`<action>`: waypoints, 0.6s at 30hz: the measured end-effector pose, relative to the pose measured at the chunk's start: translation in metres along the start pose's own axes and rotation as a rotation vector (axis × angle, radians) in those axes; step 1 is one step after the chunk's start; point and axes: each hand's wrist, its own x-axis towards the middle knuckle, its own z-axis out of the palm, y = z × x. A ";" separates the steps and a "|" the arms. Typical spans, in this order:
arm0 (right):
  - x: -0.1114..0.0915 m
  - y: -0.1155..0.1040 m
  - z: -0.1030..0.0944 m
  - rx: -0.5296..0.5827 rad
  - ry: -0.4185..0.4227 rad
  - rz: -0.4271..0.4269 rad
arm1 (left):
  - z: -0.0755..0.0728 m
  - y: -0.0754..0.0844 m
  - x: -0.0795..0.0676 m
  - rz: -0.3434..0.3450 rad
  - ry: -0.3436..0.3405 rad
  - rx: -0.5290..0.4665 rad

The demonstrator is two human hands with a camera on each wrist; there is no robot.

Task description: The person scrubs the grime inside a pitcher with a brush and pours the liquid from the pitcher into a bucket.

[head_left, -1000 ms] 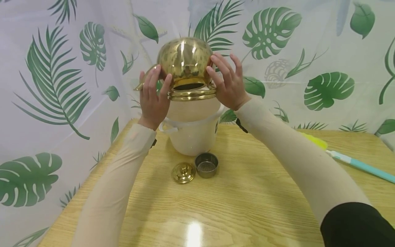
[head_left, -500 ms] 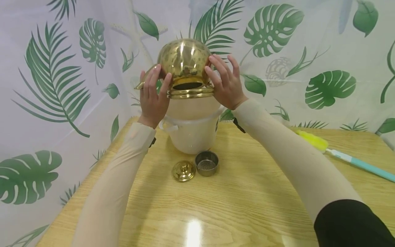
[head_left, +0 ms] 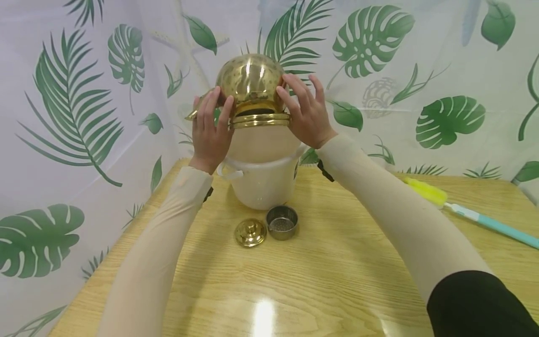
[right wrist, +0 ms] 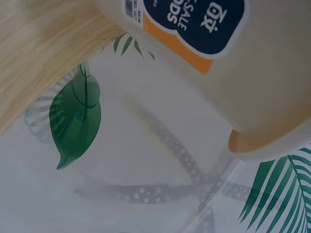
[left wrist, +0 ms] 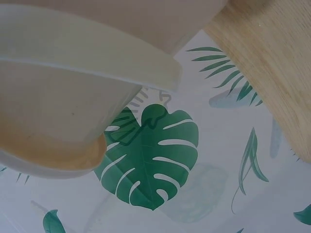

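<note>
A shiny brass teapot is held tipped over, its mouth downward, above a white bucket on the table. My left hand grips its left side by the spout. My right hand grips the opposite side, fingertips on the round body. Brass bands cross below the teapot's neck. In the left wrist view the white bucket fills the upper left; the right wrist view shows its labelled side. Neither wrist view shows a hand or the teapot. The thumbs are hidden.
In front of the bucket lie a brass lid and a perforated metal strainer side by side. A yellow-headed brush with a turquoise handle lies at the right of the wooden table. A leaf-patterned curtain hangs behind.
The teapot has tilted further, so less of its dark mouth shows, and the brass bands sit slightly higher. My right hand has shifted slightly left. Both hands keep their hold.
</note>
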 end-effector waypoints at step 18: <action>0.004 0.012 -0.024 0.192 -0.293 0.053 | -0.020 -0.002 0.015 0.015 -0.372 -0.072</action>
